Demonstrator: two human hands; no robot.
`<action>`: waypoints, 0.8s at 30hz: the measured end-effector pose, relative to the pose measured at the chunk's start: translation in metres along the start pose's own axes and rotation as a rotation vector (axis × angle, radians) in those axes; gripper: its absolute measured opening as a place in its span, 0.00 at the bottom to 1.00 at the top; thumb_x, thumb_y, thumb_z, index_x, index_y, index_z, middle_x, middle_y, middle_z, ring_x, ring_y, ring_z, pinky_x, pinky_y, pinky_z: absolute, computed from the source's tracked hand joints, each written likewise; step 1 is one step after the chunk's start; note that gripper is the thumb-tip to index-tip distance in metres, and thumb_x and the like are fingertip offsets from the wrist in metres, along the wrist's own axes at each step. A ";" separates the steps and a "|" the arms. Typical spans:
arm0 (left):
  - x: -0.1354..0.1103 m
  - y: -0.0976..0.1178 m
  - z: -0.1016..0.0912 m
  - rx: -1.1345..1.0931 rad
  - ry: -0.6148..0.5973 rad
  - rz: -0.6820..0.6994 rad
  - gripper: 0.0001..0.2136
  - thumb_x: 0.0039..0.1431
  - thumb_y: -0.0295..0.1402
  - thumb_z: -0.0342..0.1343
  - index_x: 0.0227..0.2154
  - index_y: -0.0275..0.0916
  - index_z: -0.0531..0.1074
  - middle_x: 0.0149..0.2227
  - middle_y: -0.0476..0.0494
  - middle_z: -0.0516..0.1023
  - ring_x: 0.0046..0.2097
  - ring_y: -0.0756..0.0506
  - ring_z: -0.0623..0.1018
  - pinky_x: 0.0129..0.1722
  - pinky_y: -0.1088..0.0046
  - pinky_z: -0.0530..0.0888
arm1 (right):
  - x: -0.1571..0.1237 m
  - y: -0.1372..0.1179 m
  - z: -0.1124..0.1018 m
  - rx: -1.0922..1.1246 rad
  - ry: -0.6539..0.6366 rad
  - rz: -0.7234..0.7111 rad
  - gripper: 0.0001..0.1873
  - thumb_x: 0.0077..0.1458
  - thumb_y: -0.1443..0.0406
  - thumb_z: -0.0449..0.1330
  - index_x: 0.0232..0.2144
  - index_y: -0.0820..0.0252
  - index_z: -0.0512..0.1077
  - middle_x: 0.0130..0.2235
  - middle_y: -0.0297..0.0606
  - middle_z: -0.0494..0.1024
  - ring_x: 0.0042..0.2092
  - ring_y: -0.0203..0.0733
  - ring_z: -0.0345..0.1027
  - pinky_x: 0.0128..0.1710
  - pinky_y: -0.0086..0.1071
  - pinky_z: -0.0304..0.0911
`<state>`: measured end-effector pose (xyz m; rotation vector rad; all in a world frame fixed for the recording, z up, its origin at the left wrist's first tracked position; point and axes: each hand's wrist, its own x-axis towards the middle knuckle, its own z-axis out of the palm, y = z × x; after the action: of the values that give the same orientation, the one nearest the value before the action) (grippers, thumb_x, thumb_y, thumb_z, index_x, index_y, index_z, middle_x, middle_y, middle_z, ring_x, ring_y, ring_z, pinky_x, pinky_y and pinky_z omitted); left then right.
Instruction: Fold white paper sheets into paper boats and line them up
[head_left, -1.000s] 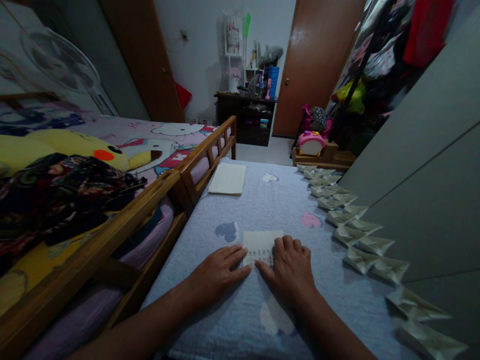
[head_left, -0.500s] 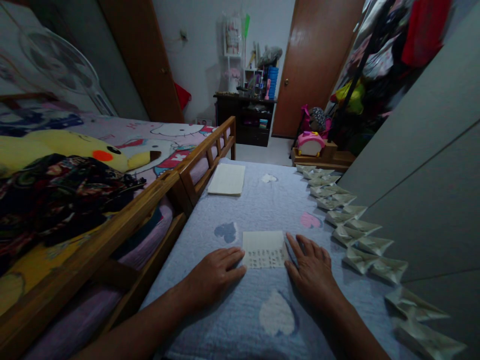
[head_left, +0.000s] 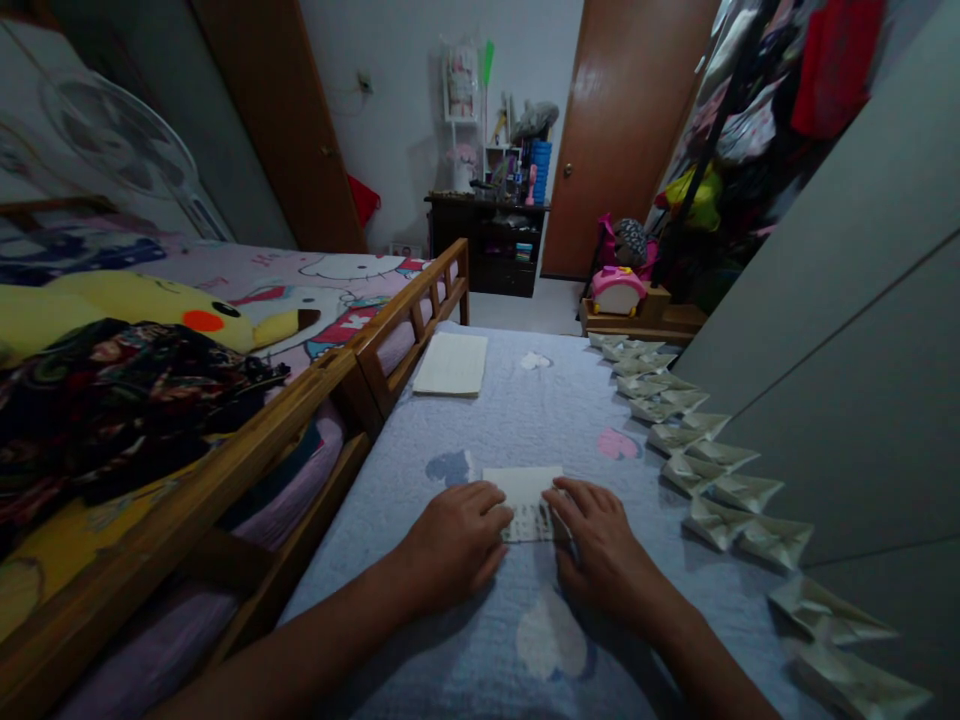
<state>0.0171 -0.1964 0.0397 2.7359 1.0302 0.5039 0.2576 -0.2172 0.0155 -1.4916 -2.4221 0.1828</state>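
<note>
You had both your left hand (head_left: 454, 545) and right hand (head_left: 604, 555) on a small white printed paper slip (head_left: 525, 510), near the centre of the pale blue quilted bedspread (head_left: 420, 440); I cannot tell if either gripped it. Folding appeared in hand; the slip called for a firm crease.

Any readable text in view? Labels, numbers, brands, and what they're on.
Paper slip between the left hand and right hand: rows of small dark characters, too small and blurred to read.
Pale sheet on the bed: no readable text.
Nothing else legible.
</note>
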 end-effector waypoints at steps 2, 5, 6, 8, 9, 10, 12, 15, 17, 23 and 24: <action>0.011 0.009 0.004 0.018 -0.081 -0.037 0.11 0.56 0.33 0.61 0.42 0.38 0.72 0.45 0.38 0.77 0.47 0.37 0.76 0.46 0.57 0.75 | 0.006 -0.006 -0.004 0.000 -0.037 -0.035 0.29 0.47 0.75 0.56 0.53 0.56 0.69 0.56 0.44 0.72 0.56 0.51 0.63 0.57 0.47 0.56; 0.023 0.020 0.012 0.024 -0.134 -0.081 0.12 0.56 0.37 0.62 0.40 0.37 0.71 0.42 0.40 0.77 0.46 0.38 0.75 0.44 0.58 0.75 | 0.013 -0.008 -0.008 -0.001 -0.074 -0.061 0.17 0.51 0.75 0.55 0.42 0.56 0.72 0.49 0.40 0.76 0.50 0.47 0.67 0.53 0.43 0.57; 0.026 0.022 0.015 0.034 -0.134 -0.096 0.12 0.56 0.38 0.62 0.39 0.37 0.71 0.41 0.40 0.77 0.44 0.38 0.75 0.43 0.59 0.75 | 0.015 -0.007 -0.008 -0.001 -0.073 -0.071 0.14 0.52 0.75 0.55 0.39 0.56 0.73 0.46 0.39 0.77 0.48 0.46 0.67 0.51 0.41 0.58; 0.029 0.024 0.022 0.062 -0.104 -0.104 0.11 0.56 0.37 0.63 0.38 0.37 0.71 0.40 0.41 0.76 0.44 0.38 0.74 0.43 0.59 0.75 | 0.016 -0.005 -0.007 0.003 -0.048 -0.095 0.11 0.53 0.74 0.55 0.36 0.57 0.73 0.41 0.38 0.78 0.45 0.44 0.68 0.51 0.41 0.58; 0.029 0.024 0.026 0.084 -0.075 -0.099 0.10 0.56 0.36 0.63 0.37 0.37 0.71 0.40 0.41 0.76 0.44 0.38 0.74 0.43 0.59 0.75 | 0.016 -0.004 -0.005 0.010 -0.026 -0.106 0.10 0.54 0.74 0.56 0.34 0.57 0.73 0.39 0.37 0.78 0.43 0.43 0.68 0.52 0.41 0.57; 0.029 0.023 0.029 0.113 -0.042 -0.091 0.08 0.57 0.34 0.62 0.37 0.38 0.71 0.41 0.41 0.76 0.44 0.39 0.74 0.42 0.60 0.75 | 0.016 -0.003 -0.003 0.019 0.004 -0.116 0.09 0.54 0.74 0.56 0.33 0.58 0.73 0.37 0.37 0.77 0.41 0.42 0.68 0.54 0.42 0.56; 0.028 0.020 0.034 0.177 0.012 -0.063 0.03 0.59 0.29 0.60 0.34 0.38 0.71 0.40 0.41 0.76 0.42 0.40 0.73 0.39 0.63 0.74 | 0.015 -0.003 -0.001 0.046 0.083 -0.133 0.08 0.54 0.74 0.56 0.31 0.59 0.72 0.34 0.37 0.77 0.39 0.42 0.68 0.56 0.43 0.55; 0.026 0.015 0.036 0.241 0.071 -0.016 0.04 0.62 0.25 0.55 0.32 0.37 0.71 0.36 0.42 0.77 0.37 0.42 0.73 0.32 0.68 0.73 | 0.013 -0.001 0.001 0.118 0.197 -0.170 0.08 0.55 0.74 0.54 0.32 0.59 0.72 0.35 0.38 0.77 0.40 0.43 0.67 0.55 0.44 0.57; 0.023 0.012 0.033 0.268 0.144 0.014 0.05 0.64 0.25 0.53 0.34 0.37 0.72 0.35 0.42 0.77 0.35 0.43 0.73 0.30 0.69 0.72 | 0.012 0.002 0.002 0.174 0.267 -0.162 0.10 0.56 0.72 0.54 0.39 0.59 0.72 0.41 0.41 0.77 0.45 0.45 0.67 0.54 0.44 0.59; 0.017 0.002 0.020 0.265 0.476 0.084 0.09 0.68 0.27 0.48 0.40 0.38 0.74 0.39 0.41 0.80 0.38 0.44 0.77 0.36 0.67 0.73 | 0.010 0.023 0.010 0.245 0.438 -0.042 0.21 0.53 0.68 0.56 0.51 0.58 0.68 0.54 0.48 0.71 0.56 0.53 0.63 0.56 0.50 0.60; 0.016 0.001 0.019 0.245 0.525 0.089 0.08 0.68 0.27 0.49 0.40 0.38 0.74 0.40 0.41 0.80 0.39 0.44 0.78 0.37 0.67 0.74 | 0.010 0.024 0.011 0.250 0.452 -0.028 0.19 0.53 0.68 0.57 0.49 0.58 0.69 0.54 0.48 0.71 0.56 0.53 0.62 0.56 0.50 0.60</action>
<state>0.0359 -0.1870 0.0263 2.9442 1.1407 1.2363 0.2709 -0.1970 0.0010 -1.2313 -1.9785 0.1204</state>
